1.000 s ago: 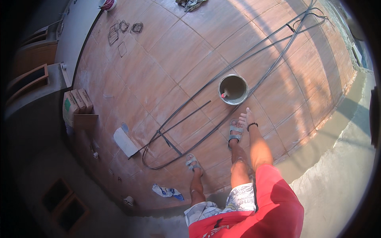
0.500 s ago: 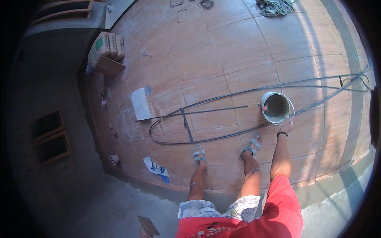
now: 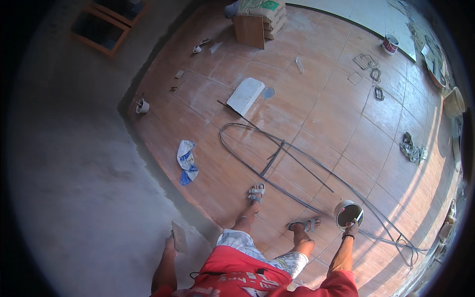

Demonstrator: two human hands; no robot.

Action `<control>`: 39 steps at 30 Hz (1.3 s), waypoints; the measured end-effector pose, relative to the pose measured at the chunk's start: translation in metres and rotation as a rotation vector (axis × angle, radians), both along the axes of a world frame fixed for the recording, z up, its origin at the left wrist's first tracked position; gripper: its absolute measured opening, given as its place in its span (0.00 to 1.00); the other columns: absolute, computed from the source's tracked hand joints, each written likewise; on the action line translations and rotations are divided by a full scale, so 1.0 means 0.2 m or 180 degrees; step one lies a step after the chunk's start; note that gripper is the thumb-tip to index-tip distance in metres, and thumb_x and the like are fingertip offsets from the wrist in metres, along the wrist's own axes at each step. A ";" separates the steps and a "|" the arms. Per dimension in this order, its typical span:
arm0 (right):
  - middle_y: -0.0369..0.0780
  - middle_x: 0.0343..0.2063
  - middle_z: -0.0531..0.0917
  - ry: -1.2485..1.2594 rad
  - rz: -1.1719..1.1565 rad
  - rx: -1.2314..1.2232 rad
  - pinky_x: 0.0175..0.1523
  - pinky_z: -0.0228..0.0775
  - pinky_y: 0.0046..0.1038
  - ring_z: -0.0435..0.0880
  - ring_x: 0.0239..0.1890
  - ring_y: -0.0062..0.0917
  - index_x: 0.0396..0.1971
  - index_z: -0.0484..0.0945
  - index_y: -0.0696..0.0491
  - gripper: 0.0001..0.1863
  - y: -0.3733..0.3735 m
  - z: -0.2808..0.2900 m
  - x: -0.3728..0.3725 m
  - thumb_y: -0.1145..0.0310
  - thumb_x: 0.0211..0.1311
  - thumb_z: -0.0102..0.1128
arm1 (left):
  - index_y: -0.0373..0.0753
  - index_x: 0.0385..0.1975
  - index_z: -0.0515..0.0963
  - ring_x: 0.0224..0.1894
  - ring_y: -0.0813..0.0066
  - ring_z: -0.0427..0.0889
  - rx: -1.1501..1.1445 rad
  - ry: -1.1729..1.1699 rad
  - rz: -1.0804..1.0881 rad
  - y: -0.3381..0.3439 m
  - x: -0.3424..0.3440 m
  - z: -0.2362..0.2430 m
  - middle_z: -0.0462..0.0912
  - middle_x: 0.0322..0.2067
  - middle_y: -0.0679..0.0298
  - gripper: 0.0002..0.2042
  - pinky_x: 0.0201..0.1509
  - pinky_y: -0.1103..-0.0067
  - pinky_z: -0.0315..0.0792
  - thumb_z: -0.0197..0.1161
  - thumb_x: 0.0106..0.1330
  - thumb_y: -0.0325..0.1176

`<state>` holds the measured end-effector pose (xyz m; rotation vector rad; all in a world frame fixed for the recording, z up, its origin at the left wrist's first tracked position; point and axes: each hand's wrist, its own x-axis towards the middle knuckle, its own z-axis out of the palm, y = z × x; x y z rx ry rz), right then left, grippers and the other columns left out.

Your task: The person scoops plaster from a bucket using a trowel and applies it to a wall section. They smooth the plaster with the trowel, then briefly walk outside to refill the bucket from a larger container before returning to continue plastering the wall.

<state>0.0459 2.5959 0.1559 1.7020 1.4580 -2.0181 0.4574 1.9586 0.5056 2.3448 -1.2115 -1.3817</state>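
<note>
My right hand (image 3: pixel 352 228), a dark band at its wrist, is closed on the handle of a bucket (image 3: pixel 341 207). The round bucket is pale outside and hangs over the tiles beside my right foot, with greyish stuff inside. At the lower left my left hand (image 3: pixel 170 242) grips a thin, flat, brownish-grey rectangular plate (image 3: pixel 180 237). It stands on edge in front of the grey wall surface. Whether the plate has a handle is hidden.
Long bent dark rods (image 3: pixel 297 198) lie across the tiled floor (image 3: pixel 316 94) ahead of my sandalled feet. Beyond are a white slab (image 3: pixel 246 96), a crumpled white-blue bag (image 3: pixel 186 162) and stacked sacks (image 3: pixel 272 15) with a board (image 3: pixel 249 31). A cloth (image 3: pixel 412 149) lies at right.
My view has turned left, so the floor things sit farther right and lower. More of my left forearm shows. Both hands keep hold of the bucket and the plate.
</note>
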 end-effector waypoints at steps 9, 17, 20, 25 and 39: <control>0.34 0.13 0.73 0.0135 0.0213 0.0376 0.19 0.58 0.20 0.73 0.15 0.21 0.27 0.72 0.52 0.10 -0.67 1.06 0.05 0.63 0.51 0.59 | 0.43 0.45 0.71 0.44 0.67 0.75 0.0808 0.1213 0.1211 -0.57 0.27 -0.31 0.78 0.41 0.67 0.20 0.45 0.70 0.71 0.49 0.64 0.51; 0.35 0.18 0.74 0.0600 0.0194 -0.0331 0.25 0.65 0.20 0.74 0.20 0.23 0.33 0.73 0.54 0.11 -1.26 1.53 0.33 0.64 0.53 0.57 | 0.46 0.37 0.74 0.38 0.71 0.77 0.1124 0.1844 0.0768 -1.04 -0.12 -0.32 0.78 0.35 0.69 0.13 0.36 0.73 0.71 0.49 0.63 0.46; 0.36 0.18 0.74 0.0870 0.0106 -0.0523 0.28 0.67 0.22 0.74 0.20 0.23 0.32 0.73 0.56 0.10 -1.44 1.64 0.40 0.66 0.54 0.55 | 0.46 0.43 0.72 0.41 0.70 0.76 0.1310 0.2087 0.0484 -1.18 -0.22 -0.39 0.77 0.40 0.68 0.16 0.41 0.71 0.71 0.48 0.64 0.49; 0.34 0.17 0.75 0.1196 0.0209 -0.0424 0.28 0.68 0.22 0.75 0.18 0.21 0.32 0.74 0.57 0.11 -1.59 1.82 0.51 0.65 0.56 0.55 | 0.46 0.49 0.70 0.45 0.68 0.76 0.1453 0.2561 -0.0092 -1.18 -0.55 -0.28 0.77 0.44 0.68 0.20 0.46 0.69 0.71 0.48 0.64 0.52; 0.32 0.22 0.72 0.1411 -0.0663 -0.0019 0.27 0.67 0.18 0.72 0.20 0.16 0.35 0.72 0.58 0.10 -1.03 1.95 1.37 0.70 0.54 0.55 | 0.39 0.48 0.69 0.50 0.66 0.73 0.2557 0.4150 -0.2848 -0.11 -1.27 -0.08 0.75 0.47 0.61 0.20 0.52 0.69 0.69 0.42 0.67 0.47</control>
